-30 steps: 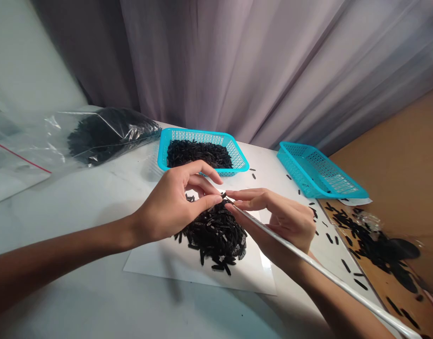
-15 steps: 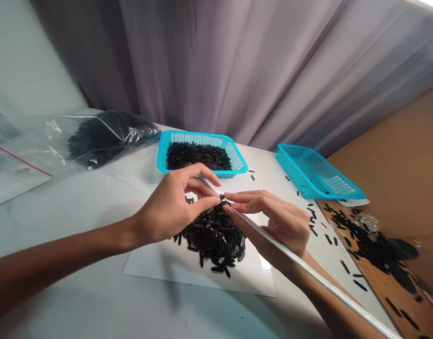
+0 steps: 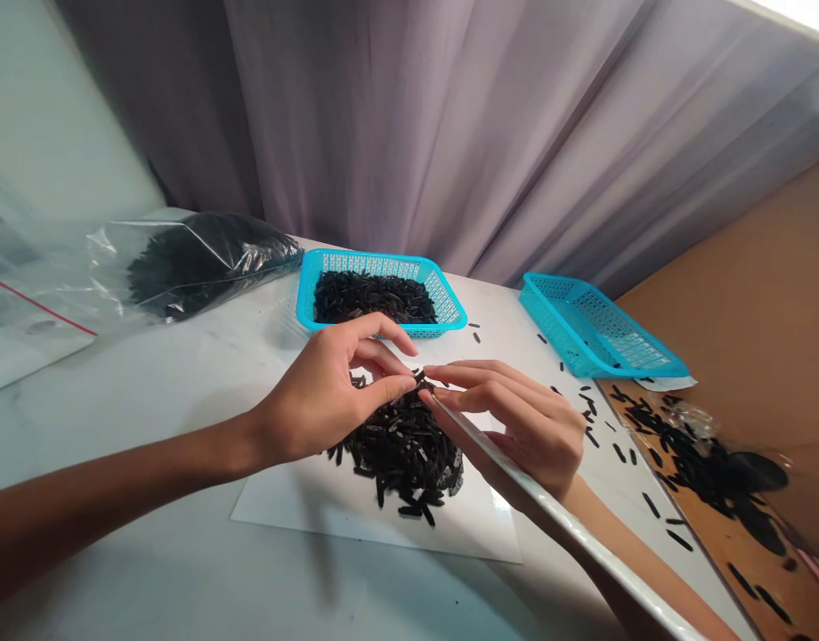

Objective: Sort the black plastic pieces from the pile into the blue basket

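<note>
My left hand [image 3: 336, 387] pinches a small black piece [image 3: 419, 376] between thumb and fingertips, above a heap of black pieces [image 3: 409, 450] on a white sheet [image 3: 282, 503]. My right hand [image 3: 523, 414] meets it from the right, its fingertips closed on the tip of a long, thin whitish strip [image 3: 549, 499]. That strip runs down along my right forearm to the bottom edge. The tip of the strip lies close to the small black piece; whether they touch is too small to tell.
Behind my hands stands a blue basket [image 3: 385, 331] holding black pieces. Another blue basket [image 3: 606, 334] is at the right, near scattered black pieces [image 3: 690, 463]. A clear bag of black pieces [image 3: 196, 267] lies at the left. A curtain [image 3: 396, 125] hangs behind.
The whitish strip has shifted slightly at its lower end, and my right hand's fingers have moved a little. My left hand holds nearly the same pose.
</note>
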The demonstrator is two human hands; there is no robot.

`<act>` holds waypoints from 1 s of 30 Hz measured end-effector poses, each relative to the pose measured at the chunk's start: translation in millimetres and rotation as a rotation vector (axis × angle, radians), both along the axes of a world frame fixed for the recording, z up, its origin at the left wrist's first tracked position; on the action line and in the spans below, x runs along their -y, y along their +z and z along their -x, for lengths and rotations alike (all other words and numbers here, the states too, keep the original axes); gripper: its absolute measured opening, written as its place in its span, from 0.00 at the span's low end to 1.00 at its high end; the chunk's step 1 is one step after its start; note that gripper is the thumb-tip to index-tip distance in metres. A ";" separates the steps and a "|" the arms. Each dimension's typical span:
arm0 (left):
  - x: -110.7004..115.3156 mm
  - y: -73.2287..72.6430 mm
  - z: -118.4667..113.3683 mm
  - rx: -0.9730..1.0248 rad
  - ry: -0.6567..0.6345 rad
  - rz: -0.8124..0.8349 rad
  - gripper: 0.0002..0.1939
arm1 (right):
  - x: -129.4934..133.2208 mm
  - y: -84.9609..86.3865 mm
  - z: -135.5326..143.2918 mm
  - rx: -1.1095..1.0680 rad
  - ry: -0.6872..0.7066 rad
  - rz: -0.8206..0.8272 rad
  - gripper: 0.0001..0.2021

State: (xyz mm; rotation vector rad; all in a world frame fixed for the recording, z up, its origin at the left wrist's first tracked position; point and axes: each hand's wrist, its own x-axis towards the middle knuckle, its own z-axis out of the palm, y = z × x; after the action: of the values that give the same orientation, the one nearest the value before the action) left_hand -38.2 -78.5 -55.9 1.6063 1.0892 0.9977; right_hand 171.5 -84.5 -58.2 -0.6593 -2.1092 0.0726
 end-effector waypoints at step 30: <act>-50.8 -32.1 29.6 -0.401 0.202 -0.504 0.04 | -52.2 -6.4 -49.7 0.410 -0.284 0.247 0.04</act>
State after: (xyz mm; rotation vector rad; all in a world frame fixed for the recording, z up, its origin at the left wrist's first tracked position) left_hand -67.8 -27.7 -88.0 2.2053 1.3614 1.1783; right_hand 221.2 -32.3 -64.6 -1.2001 -2.3922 0.0429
